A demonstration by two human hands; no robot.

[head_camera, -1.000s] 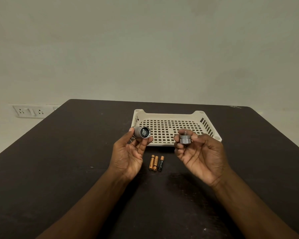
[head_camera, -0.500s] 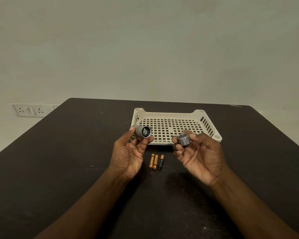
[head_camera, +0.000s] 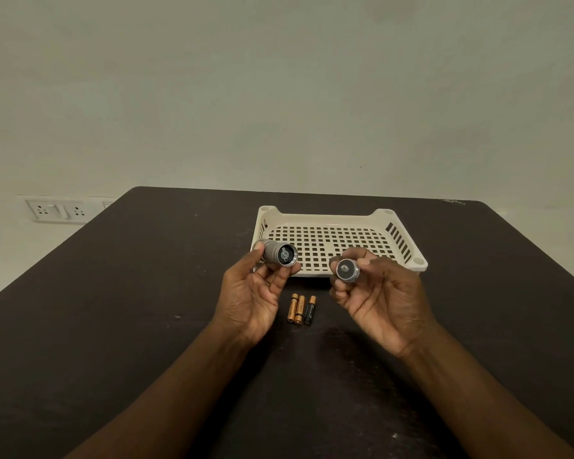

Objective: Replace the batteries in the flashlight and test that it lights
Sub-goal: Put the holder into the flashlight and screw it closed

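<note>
Inspector: Left hand point(head_camera: 251, 301), palm up, fingertips and thumb pinching the grey flashlight body point(head_camera: 276, 253). The body lies tilted, open end facing the camera, a metal contact visible inside.

Clerk: And the other?

Inspector: Right hand point(head_camera: 378, 299), palm up, fingers curled, holding the detached end cap point(head_camera: 347, 269) between thumb and fingertips. The cap's inner face is turned to the camera; a small contact shows at its centre. Cap and body are apart, both raised over the table.

Clerk: Batteries?

Inspector: Three batteries point(head_camera: 301, 309) lie side by side on the dark table point(head_camera: 130, 293), between the two hands and just in front of the tray. Two show copper wrap, the third mostly black.

Clerk: Surroundings?

Inspector: A cream perforated tray point(head_camera: 325, 215) sits behind the hands. A wall socket plate point(head_camera: 58, 210) is mounted at far left
</note>
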